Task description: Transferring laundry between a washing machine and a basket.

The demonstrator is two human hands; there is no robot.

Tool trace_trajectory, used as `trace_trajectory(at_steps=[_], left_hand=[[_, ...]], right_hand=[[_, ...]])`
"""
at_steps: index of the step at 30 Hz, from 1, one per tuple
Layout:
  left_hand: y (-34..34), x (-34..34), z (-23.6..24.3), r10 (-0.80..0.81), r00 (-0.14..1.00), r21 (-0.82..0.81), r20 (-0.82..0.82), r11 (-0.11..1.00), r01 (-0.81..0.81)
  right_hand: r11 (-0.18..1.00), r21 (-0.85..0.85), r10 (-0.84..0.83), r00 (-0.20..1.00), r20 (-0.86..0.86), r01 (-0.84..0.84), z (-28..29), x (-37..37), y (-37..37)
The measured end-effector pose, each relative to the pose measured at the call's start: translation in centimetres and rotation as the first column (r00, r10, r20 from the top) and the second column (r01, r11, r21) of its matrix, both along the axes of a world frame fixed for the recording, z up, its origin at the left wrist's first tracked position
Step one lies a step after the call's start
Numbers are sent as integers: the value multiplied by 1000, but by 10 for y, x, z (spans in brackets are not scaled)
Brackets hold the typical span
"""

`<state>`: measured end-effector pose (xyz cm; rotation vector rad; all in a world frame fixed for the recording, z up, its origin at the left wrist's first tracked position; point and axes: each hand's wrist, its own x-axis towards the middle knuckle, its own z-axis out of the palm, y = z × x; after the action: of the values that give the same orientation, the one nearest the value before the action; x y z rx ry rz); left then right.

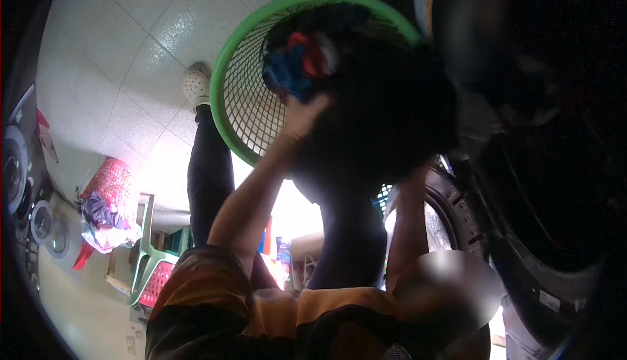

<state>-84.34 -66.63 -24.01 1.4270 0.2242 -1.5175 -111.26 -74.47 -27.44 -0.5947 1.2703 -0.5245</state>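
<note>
A green-rimmed plastic laundry basket with lattice walls stands in front of me. Red and blue clothes lie in it, with darker ones behind them. A large black bundle of cloth hangs over the basket's right side and hides much of it. My left hand is closed at the left edge of this bundle, next to the blue clothing. On the bundle's lower right, my right forearm reaches up under it; the fingers of my right hand are hidden by the dark cloth.
Close on my right is a dark laundry machine with a round door. A pink basket with clothes spilling over it is at the left, near a green plastic chair. Front-loading machines line the far left.
</note>
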Motion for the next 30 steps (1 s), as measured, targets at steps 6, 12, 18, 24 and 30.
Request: trace_trajectory(at_steps=[6,12,18,24,30], left_hand=[[-218,-80,217,-167,965,-802,202,537,261],[-338,-107,285,-210,912,-770,353,488,410],[-281,-108,185,453,541,-690,709,605,397],[-23,-55,-39,-125,610,137,782,990,28],[74,-9,-212,520,712,438,-472,839,-323]], right_hand=[[869,-495,-85,973,-214,-33,88,3,-98],[579,-800,-239,905,-352,-159,146,33,-148],[244,-916,-458,795,-398,-318,179,56,-173],[533,-673,200,850,-488,-512,71,76,-69],[944,290,286,821,-493,-154,-83,182,-51]])
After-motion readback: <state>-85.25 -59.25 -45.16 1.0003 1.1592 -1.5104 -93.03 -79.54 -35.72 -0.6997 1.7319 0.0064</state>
